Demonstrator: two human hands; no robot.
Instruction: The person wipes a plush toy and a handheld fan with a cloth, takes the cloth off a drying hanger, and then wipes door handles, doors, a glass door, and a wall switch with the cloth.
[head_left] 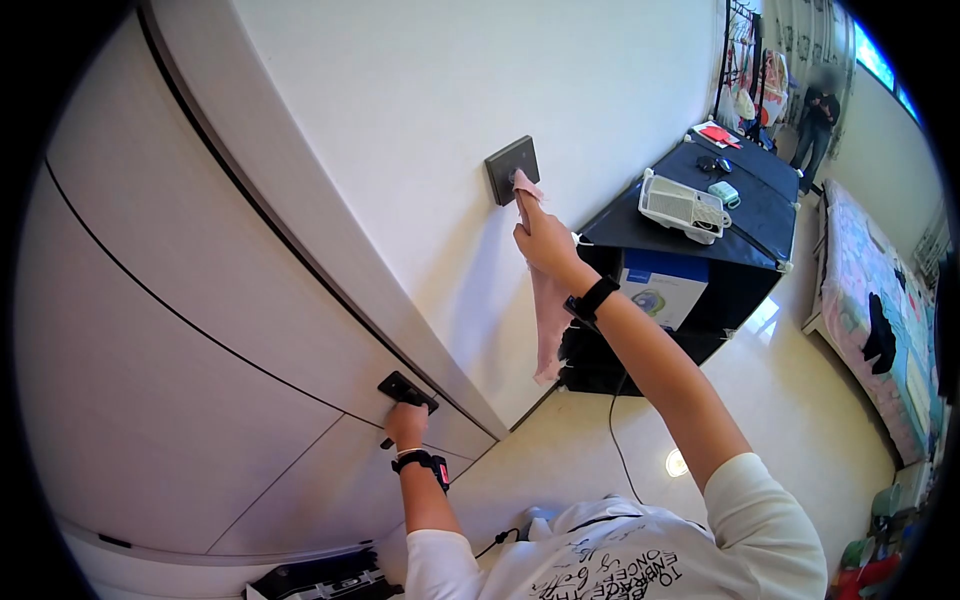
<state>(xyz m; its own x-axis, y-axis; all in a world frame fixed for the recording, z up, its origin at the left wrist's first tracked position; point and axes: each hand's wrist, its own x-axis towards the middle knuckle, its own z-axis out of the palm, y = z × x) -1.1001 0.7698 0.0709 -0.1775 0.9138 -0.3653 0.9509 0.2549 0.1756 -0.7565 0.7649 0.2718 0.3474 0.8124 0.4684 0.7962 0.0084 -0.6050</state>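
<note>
My right hand (548, 242) holds a pink cloth (551, 315) and presses a bunched end of it against the dark square wall switch (511, 168). The rest of the cloth hangs down below my fingers along the wall. Lower and to the left, my left hand (406, 425) is closed around the black door handle (389, 441), just under its dark mounting plate (407, 388). The handle sits on a pale door (250, 400) with thin black lines. My fingers hide part of the handle.
A black storage cabinet (670, 190) stands right of the switch, with a white basket (683, 208) on top and a box (660, 290) inside. A cable (617, 440) runs over the floor. Further right is a bed (870, 300); a person (818, 115) stands at the back.
</note>
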